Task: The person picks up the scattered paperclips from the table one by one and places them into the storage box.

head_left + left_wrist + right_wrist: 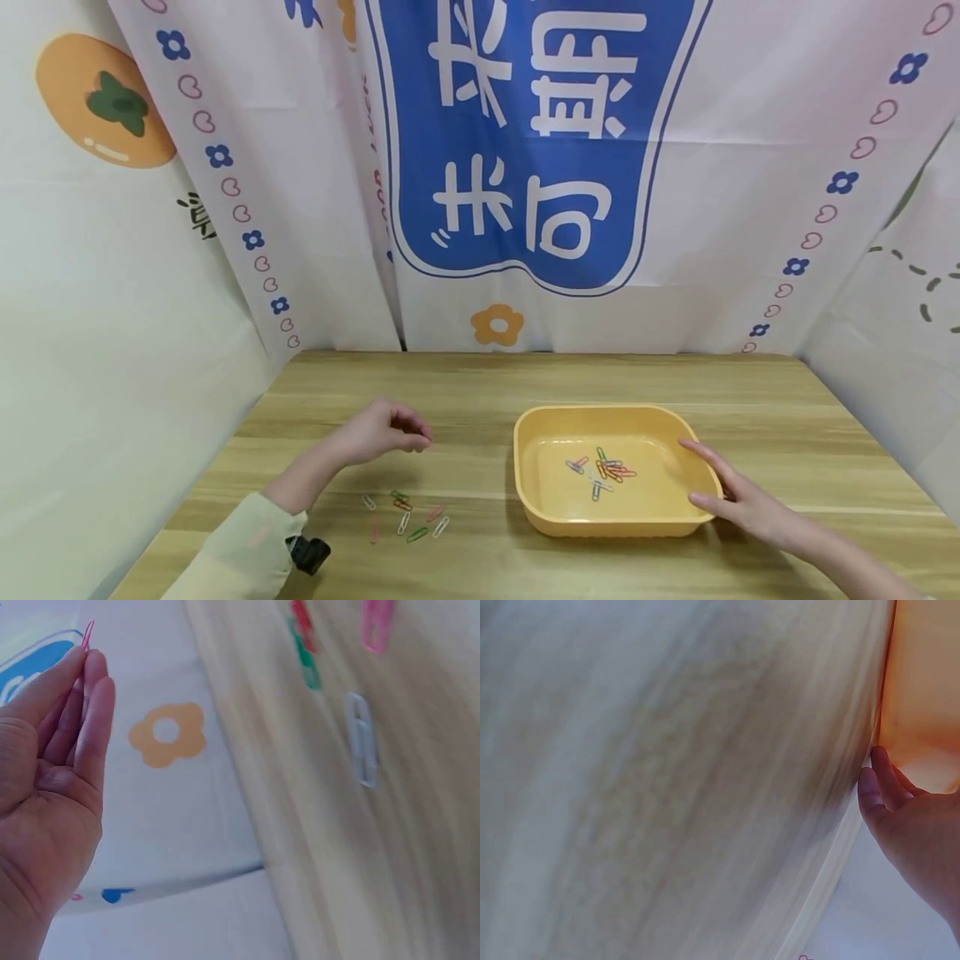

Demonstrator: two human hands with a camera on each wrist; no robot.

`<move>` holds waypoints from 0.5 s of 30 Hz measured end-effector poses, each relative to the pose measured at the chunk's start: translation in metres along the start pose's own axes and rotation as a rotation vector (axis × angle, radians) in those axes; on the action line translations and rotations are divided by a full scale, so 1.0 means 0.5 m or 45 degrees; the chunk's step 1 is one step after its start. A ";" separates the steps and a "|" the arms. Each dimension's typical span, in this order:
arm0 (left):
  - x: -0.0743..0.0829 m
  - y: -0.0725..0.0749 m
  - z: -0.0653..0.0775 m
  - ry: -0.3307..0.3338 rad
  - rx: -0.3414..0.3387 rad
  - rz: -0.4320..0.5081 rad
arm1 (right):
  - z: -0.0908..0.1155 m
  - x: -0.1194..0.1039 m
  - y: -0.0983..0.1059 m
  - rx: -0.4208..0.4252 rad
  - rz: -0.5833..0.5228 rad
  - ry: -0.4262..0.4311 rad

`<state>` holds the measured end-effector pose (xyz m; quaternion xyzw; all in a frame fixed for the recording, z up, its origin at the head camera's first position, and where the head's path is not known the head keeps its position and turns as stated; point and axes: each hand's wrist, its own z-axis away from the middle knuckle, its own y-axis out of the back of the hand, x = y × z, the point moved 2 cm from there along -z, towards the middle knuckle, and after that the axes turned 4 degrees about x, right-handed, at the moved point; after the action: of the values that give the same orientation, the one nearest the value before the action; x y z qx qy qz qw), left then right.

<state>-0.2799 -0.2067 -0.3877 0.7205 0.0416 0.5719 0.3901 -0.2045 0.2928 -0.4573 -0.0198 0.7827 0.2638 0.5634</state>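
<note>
Between thumb and fingertips, my left hand [382,433] pinches a thin pink paper clip [88,634]; in the left wrist view it sticks up past the fingertips. This hand is above the table, left of the yellow plastic tray [615,528]. Below it lie loose paper clips, among them a white clip [363,741], a green clip [417,534] and a pink clip [374,531]. My right hand [738,500] holds the tray's right rim, thumb and fingers spread along it. Inside the tray sits a small cluster of coloured paper clips [613,472].
The wood-grain table [465,383] runs back to a printed cloth [720,275] hanging upright behind it. More white cloth [112,350] stands along the left side. A black device [307,554] is strapped to the left wrist.
</note>
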 end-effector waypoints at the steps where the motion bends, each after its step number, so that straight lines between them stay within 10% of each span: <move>1: 0.007 0.001 -0.002 0.003 0.003 0.024 | 0.000 0.000 0.001 0.002 0.001 -0.006; 15: 0.084 -0.003 -0.043 -0.028 -0.087 0.037 | 0.002 0.001 0.001 -0.022 -0.004 0.070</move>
<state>-0.2834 -0.1732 -0.3546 0.7135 0.0072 0.5707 0.4065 -0.2039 0.2940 -0.4578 -0.0334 0.7955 0.2691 0.5419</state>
